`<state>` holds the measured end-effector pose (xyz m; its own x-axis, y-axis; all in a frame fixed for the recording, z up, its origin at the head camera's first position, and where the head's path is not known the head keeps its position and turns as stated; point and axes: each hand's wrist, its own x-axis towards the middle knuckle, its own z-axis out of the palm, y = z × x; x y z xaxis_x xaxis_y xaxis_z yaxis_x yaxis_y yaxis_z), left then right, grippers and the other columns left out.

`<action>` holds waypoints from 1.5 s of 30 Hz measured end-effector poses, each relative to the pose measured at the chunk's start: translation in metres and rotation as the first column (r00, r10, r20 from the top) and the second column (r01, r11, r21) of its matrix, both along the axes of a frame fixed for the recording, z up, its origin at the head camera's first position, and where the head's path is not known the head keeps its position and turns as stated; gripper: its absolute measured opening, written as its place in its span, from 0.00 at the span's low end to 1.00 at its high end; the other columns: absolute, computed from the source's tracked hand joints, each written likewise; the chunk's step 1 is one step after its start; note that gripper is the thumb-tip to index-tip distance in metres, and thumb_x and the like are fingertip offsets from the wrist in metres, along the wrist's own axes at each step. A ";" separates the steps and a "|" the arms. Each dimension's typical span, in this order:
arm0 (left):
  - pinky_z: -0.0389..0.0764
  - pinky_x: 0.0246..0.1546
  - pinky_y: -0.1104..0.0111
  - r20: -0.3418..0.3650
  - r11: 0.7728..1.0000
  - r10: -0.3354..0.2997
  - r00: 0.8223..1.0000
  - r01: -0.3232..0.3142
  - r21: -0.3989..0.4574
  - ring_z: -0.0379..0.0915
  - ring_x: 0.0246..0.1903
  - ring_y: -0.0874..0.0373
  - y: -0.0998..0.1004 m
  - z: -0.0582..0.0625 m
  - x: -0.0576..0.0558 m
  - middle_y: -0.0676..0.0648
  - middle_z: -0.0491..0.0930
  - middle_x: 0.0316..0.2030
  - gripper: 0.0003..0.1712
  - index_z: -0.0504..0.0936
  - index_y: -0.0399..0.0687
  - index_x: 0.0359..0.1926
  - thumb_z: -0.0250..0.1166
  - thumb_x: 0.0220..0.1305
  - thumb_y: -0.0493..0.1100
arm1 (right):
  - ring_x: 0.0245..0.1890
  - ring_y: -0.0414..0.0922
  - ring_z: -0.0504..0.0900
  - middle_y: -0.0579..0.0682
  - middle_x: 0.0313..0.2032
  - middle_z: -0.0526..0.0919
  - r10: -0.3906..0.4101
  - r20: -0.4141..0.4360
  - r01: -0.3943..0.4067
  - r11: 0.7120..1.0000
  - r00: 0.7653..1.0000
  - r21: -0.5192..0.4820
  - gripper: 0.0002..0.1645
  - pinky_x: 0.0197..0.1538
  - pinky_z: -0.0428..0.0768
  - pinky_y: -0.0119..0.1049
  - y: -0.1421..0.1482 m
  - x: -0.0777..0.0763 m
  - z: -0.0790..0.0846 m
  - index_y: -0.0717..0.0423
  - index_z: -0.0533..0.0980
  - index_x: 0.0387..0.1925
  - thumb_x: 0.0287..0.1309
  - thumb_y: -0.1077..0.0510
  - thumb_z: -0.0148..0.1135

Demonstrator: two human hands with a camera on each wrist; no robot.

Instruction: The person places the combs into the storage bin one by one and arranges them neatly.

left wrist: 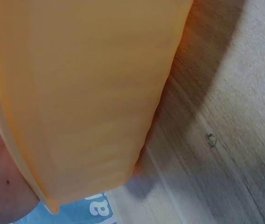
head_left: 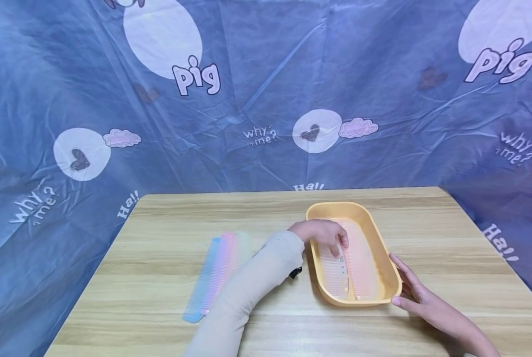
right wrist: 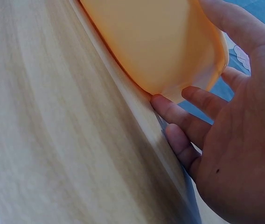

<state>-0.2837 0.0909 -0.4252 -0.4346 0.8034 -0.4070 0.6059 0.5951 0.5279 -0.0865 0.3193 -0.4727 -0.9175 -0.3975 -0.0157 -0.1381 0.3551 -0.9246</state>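
Observation:
A yellow-orange tray stands on the table with combs inside. My left hand reaches over its left rim, thumb and finger pinching the upper end of a whitish translucent comb that has small dark marks along its spine. Beside this comb lies a pale pink comb, teeth facing left. In the left wrist view the tray's outer wall fills much of the picture, hiding the fingers. My right hand touches the tray's near right corner, its fairly straight, spread fingers against the outside wall.
Left of the tray, blue, pink-purple and pale green combs lie side by side, partly behind my left sleeve. A wood-grain table carries everything. Behind it hangs a blue printed cloth.

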 end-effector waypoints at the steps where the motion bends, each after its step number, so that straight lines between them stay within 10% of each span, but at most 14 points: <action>1: 0.66 0.54 0.79 -0.004 1.000 -0.001 1.000 0.001 -0.001 0.69 0.45 0.67 0.000 0.000 0.000 0.59 0.78 0.44 0.19 0.81 0.54 0.47 0.72 0.52 0.41 | 0.59 0.12 0.55 0.16 0.64 0.44 0.000 0.000 0.000 1.000 1.000 0.003 0.51 0.51 0.73 0.21 0.000 0.000 0.000 0.42 0.31 0.76 0.67 0.68 0.49; 8: 0.65 0.56 0.80 -0.022 0.999 -0.021 1.000 0.021 -0.027 0.70 0.48 0.68 0.001 -0.002 -0.001 0.59 0.79 0.47 0.20 0.81 0.55 0.48 0.73 0.53 0.42 | 0.59 0.12 0.54 0.19 0.66 0.43 -0.006 0.002 0.006 1.000 1.000 0.009 0.51 0.51 0.72 0.20 0.000 0.000 -0.001 0.42 0.31 0.76 0.67 0.67 0.50; 13: 0.66 0.52 0.81 -0.046 0.997 -0.050 0.998 0.047 -0.061 0.70 0.48 0.70 -0.002 -0.004 -0.001 0.61 0.79 0.46 0.18 0.82 0.58 0.45 0.74 0.51 0.44 | 0.58 0.12 0.56 0.43 0.75 0.39 -0.014 0.034 0.013 1.000 0.999 0.011 0.51 0.51 0.73 0.21 -0.002 0.000 -0.001 0.40 0.31 0.76 0.67 0.66 0.50; 18: 0.65 0.53 0.79 -0.106 0.993 -0.057 0.993 0.046 -0.108 0.66 0.48 0.69 -0.001 -0.002 0.004 0.66 0.78 0.45 0.15 0.83 0.65 0.42 0.74 0.51 0.49 | 0.59 0.13 0.57 0.17 0.63 0.45 -0.027 -0.007 0.027 0.999 1.000 0.045 0.51 0.51 0.72 0.20 -0.001 -0.001 -0.002 0.43 0.32 0.76 0.66 0.66 0.52; 45: 0.56 0.50 0.71 -0.237 0.992 -0.090 0.967 0.067 -0.103 0.62 0.43 0.71 0.000 -0.002 0.008 0.77 0.77 0.37 0.11 0.82 0.77 0.43 0.64 0.60 0.62 | 0.59 0.12 0.55 0.17 0.64 0.45 -0.008 0.003 0.008 1.000 1.000 0.021 0.51 0.50 0.74 0.21 0.000 -0.001 -0.001 0.42 0.31 0.76 0.67 0.67 0.50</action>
